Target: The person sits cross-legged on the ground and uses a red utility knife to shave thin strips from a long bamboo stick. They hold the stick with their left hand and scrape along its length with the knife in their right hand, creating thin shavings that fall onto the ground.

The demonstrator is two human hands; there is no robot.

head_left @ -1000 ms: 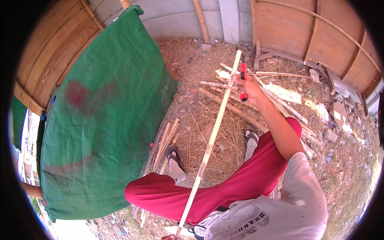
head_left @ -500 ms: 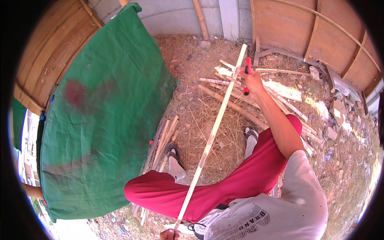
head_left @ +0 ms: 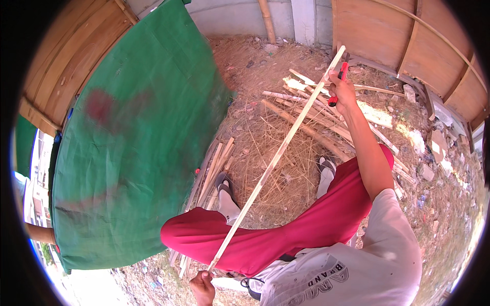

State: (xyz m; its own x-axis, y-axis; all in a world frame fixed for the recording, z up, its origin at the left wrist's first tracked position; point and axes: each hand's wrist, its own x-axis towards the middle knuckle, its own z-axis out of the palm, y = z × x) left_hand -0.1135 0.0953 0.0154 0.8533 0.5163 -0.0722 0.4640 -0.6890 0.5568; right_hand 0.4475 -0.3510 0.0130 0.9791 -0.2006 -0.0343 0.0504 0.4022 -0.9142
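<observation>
A long, pale bamboo strip (head_left: 276,159) slants across my lap from lower left to upper right. Its lower end is in the closed fingers of my left hand (head_left: 202,287). Close to the far end, my right hand (head_left: 344,91) is closed round a red and black cutter knife (head_left: 343,72) and touches the strip there. A short dark blade shows at the knife's far tip. Part of the knife's handle is hidden by my fingers.
More bamboo strips (head_left: 311,127) lie heaped on dry ground beyond my right foot. Another bundle of strips (head_left: 217,171) rests beside my left foot. A green tarpaulin (head_left: 138,153) hangs along the left. Wooden panels (head_left: 375,33) and a grey wall (head_left: 229,20) stand behind.
Both hands hold on as the strip's far end swings right and slightly up. My left hand has risen further into view, and my right hand has moved right with the knife.
</observation>
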